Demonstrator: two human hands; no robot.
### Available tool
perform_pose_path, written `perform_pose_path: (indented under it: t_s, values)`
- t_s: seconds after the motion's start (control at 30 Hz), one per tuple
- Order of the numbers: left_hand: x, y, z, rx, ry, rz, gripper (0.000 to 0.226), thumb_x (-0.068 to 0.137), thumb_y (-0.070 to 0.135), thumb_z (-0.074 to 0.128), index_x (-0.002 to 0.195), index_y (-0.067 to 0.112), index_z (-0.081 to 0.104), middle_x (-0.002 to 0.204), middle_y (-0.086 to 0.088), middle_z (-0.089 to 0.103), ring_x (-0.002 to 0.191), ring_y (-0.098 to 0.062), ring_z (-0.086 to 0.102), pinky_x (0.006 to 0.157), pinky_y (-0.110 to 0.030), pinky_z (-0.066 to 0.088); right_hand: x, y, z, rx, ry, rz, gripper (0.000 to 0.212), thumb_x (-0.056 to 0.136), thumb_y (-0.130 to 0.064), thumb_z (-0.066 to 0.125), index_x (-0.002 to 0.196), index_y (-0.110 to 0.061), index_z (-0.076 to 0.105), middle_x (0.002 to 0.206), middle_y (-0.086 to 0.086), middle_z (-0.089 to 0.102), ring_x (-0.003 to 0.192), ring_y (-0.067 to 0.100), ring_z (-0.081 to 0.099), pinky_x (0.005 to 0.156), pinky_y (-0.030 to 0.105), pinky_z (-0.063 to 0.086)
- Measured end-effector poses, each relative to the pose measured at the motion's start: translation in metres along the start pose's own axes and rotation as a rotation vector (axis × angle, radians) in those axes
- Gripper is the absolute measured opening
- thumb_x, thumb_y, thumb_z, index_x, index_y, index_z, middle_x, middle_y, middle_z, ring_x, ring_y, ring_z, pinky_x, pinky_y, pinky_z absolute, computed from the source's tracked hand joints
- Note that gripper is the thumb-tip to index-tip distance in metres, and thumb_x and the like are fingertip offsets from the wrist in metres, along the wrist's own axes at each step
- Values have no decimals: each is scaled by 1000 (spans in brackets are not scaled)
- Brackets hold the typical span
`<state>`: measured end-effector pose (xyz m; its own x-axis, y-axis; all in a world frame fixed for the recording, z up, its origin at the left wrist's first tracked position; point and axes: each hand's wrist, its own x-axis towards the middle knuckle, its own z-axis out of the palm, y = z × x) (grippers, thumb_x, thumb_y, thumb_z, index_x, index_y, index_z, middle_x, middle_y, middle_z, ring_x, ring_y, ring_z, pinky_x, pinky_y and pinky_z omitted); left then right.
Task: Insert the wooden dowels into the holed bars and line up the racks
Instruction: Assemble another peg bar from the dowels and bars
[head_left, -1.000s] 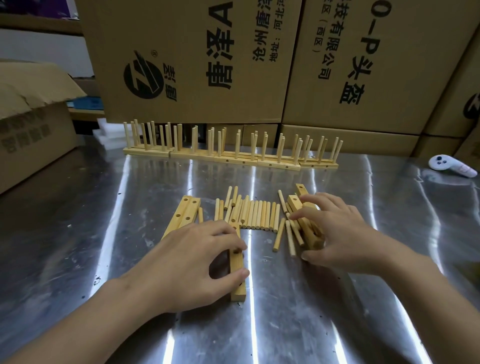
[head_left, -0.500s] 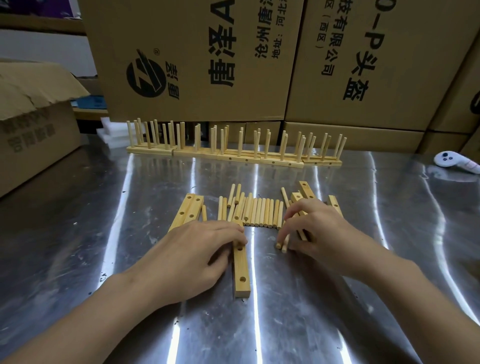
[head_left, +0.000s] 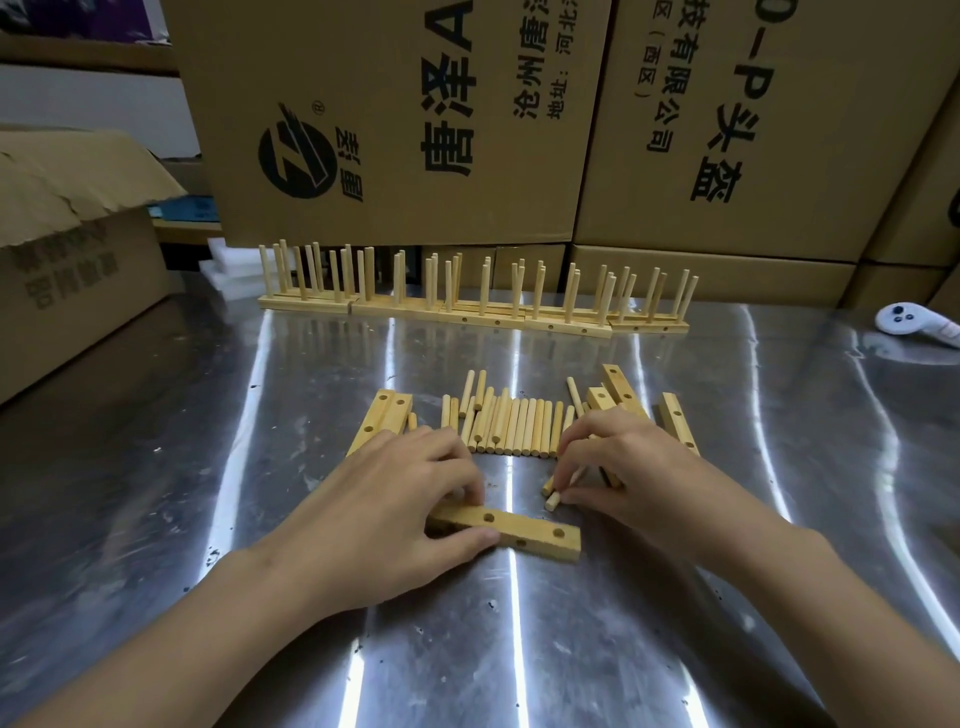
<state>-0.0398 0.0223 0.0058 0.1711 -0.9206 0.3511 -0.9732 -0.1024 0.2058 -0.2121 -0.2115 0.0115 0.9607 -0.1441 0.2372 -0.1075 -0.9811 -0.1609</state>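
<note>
A holed wooden bar (head_left: 524, 531) lies crosswise on the steel table in front of me. My left hand (head_left: 400, 514) grips its left end between thumb and fingers. My right hand (head_left: 618, 467) pinches a short dowel (head_left: 552, 500) just right of the bar, with another dowel end beside it. Behind both hands lies a row of loose dowels (head_left: 511, 423). More holed bars lie at the left (head_left: 384, 415) and at the right (head_left: 675, 421). A line of finished racks (head_left: 467, 312) with upright dowels stands at the back.
Large printed cardboard boxes (head_left: 395, 119) wall off the back of the steel table (head_left: 156, 493). An open carton (head_left: 67, 249) sits at the left edge. A white controller (head_left: 914, 322) lies at the far right. White foam pieces (head_left: 231, 265) lie behind the racks.
My left hand has turned the holed bar from pointing toward me to lying crosswise. My right hand has drawn back off the right bars and now pinches a dowel.
</note>
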Motion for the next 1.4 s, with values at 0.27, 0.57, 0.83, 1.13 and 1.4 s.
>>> perform_pose_path:
  t_s: [0.27,0.57,0.83,1.13,1.4]
  values:
    - [0,-1,2,91,49,-83,39,92,79,47,96,43,61,92,24,52,94,-1,47,84,-23,36,3,-7,5,31,15,-11,9,99,-36,71,107,-40,71,105,-25,63,100,1,60,85,26,55]
    - [0,-5,2,93,55,-148,39,91,79,50,100,44,64,93,23,54,95,0,49,89,-27,38,2,-14,2,-48,56,-62,12,98,-29,74,107,-36,77,111,-20,63,104,3,60,84,30,57]
    - [0,-7,0,60,50,-151,37,90,78,51,97,44,64,91,24,54,95,1,49,88,-25,39,3,-13,7,49,108,11,8,105,-39,57,110,-40,63,109,-24,60,104,-1,56,86,22,51]
    - [1,-5,3,75,70,-150,35,92,75,54,94,41,62,88,22,52,92,0,46,83,-24,33,12,-38,13,931,413,86,25,106,-11,62,124,-25,74,110,-2,76,108,21,74,84,34,63]
    - [1,-7,4,74,76,-150,35,91,75,56,90,41,61,85,22,53,91,-2,47,82,-26,33,7,-37,11,937,377,116,26,106,-7,61,125,-18,73,110,-1,77,106,20,74,89,39,64]
